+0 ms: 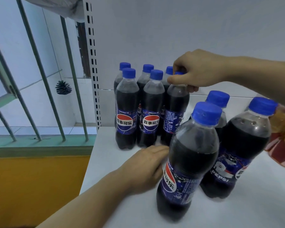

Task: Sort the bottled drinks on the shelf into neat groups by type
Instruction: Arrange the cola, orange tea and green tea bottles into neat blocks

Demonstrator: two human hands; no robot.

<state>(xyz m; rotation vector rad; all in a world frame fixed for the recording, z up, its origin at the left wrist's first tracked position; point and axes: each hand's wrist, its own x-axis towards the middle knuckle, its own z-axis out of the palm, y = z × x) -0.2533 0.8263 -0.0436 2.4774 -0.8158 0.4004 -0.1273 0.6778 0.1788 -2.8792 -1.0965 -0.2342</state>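
Several blue-capped cola bottles stand in two tidy rows at the back left of the white shelf point(253, 211). My right hand point(194, 71) grips the neck of the rightmost front-row cola bottle point(174, 112) from above, covering most of its cap. Nearer to me stand three more cola bottles: a front one point(187, 162), one at its right point(242, 145) and one behind point(218, 99). My left hand point(143, 167) reaches in at shelf level and touches the front one's left side; its fingertips are hidden behind the bottle.
An amber drink bottle with a red label point(284, 140) stands at the right edge. The shelf's perforated white upright point(93, 63) rises at left, the shelf edge dropping off beside it. Window bars point(40, 71) and a hanging pine cone point(63, 88) lie beyond.
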